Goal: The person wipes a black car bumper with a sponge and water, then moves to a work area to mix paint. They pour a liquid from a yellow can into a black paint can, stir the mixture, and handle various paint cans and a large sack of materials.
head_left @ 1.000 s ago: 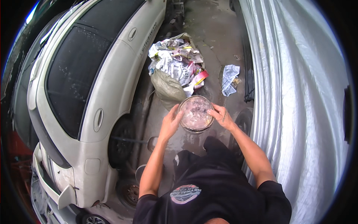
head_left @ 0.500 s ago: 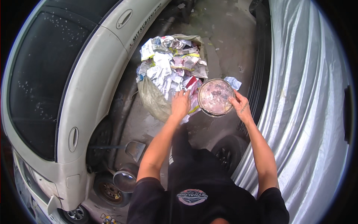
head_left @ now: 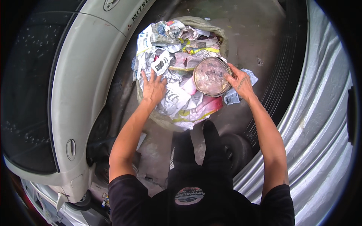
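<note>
In front of me stands a big translucent plastic bag point(head_left: 158, 119) overflowing with crumpled newspaper and scrap paper point(head_left: 175, 98). My left hand point(head_left: 154, 89) lies on the left part of the paper, its fingers spread. A round, stained metal lid or shallow tin point(head_left: 212, 76) with a raised rim is held by its right edge in my right hand point(head_left: 240, 82), thumb on top. It is over the right side of the paper heap; its underside is hidden. Beside that hand, crumpled bluish paper point(head_left: 232, 96) sticks out past the bag.
A pale car point(head_left: 88, 83) runs along the left side. To the right hangs a wrinkled silver cover point(head_left: 301, 150), with a dark ribbed edge point(head_left: 281, 83) beside it. A tyre point(head_left: 236, 151) lies near my legs on the grey concrete floor point(head_left: 256, 34).
My left hand has moved left across the paper and its fingers have spread. The round lid, still in my right hand, has come over the heap. The paper now bulges wider toward me.
</note>
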A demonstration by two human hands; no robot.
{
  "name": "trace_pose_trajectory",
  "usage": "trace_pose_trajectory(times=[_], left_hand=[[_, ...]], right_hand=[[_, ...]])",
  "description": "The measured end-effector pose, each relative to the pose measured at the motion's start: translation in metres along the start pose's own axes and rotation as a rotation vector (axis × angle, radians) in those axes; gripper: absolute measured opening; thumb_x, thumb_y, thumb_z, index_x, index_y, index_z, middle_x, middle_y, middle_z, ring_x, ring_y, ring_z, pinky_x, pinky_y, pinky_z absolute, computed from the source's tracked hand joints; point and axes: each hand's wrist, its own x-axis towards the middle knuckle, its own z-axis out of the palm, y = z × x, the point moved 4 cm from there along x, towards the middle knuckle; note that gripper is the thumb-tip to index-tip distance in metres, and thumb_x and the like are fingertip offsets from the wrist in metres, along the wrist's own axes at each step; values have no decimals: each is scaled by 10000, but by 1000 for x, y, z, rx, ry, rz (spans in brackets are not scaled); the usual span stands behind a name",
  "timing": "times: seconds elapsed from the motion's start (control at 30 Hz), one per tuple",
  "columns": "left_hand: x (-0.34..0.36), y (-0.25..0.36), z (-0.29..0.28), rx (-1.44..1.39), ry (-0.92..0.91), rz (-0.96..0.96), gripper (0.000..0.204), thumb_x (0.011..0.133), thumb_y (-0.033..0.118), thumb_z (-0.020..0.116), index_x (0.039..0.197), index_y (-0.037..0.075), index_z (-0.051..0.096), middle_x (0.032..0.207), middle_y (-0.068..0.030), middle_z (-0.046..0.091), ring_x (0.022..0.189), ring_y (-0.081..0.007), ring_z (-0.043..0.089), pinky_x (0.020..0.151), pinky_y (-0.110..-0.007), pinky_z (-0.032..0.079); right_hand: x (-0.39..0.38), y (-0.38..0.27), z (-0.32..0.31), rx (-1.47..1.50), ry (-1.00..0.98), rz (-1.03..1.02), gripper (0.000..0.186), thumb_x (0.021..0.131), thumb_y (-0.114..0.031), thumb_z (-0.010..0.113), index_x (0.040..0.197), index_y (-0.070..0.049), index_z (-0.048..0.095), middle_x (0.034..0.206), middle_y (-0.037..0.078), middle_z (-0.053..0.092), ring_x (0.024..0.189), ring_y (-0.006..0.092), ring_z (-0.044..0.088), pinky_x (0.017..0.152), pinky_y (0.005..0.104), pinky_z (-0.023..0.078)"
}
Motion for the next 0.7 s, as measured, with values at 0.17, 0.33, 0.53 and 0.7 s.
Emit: trace_pose_trajectory(times=[0.17,0.33,0.53,0.7], left_hand=[[-28,-19,11,11,-19,-75,290,983,208,538,1219,153,696,1457,-53,549,1521,-431,299,1198,-784,100],[-51,-27,6,-2,28,-219,272,982,184,522,1165,135,717,1442,-52,566,1505,-433,325,1191,-792,124],[-92,-59,5,-301,106,-470,339,937,91,555,1224,122,733,1567,-51,514,1445,-459,440,1153,-719,336],[-69,-3,-37,-194,305,-476,401,826,48,668,1221,77,730,1411,-183,612,1428,-476,448,1161,-631,377]], right_hand=[[72,-15,35,-73,14,-67,649,896,-423,617,1440,-69,605,1154,307,709,1093,456,688,961,508,523],[116,17,61,-62,-17,-5,678,912,-464,603,1463,-70,587,1236,295,697,1168,467,662,1029,505,504],[105,42,73,-93,-152,-156,700,945,-427,608,1512,-29,502,1198,313,703,1132,485,671,1020,503,512],[126,3,82,-189,-208,-94,686,927,-465,622,1452,-28,564,1188,286,716,1141,458,671,1007,517,515]])
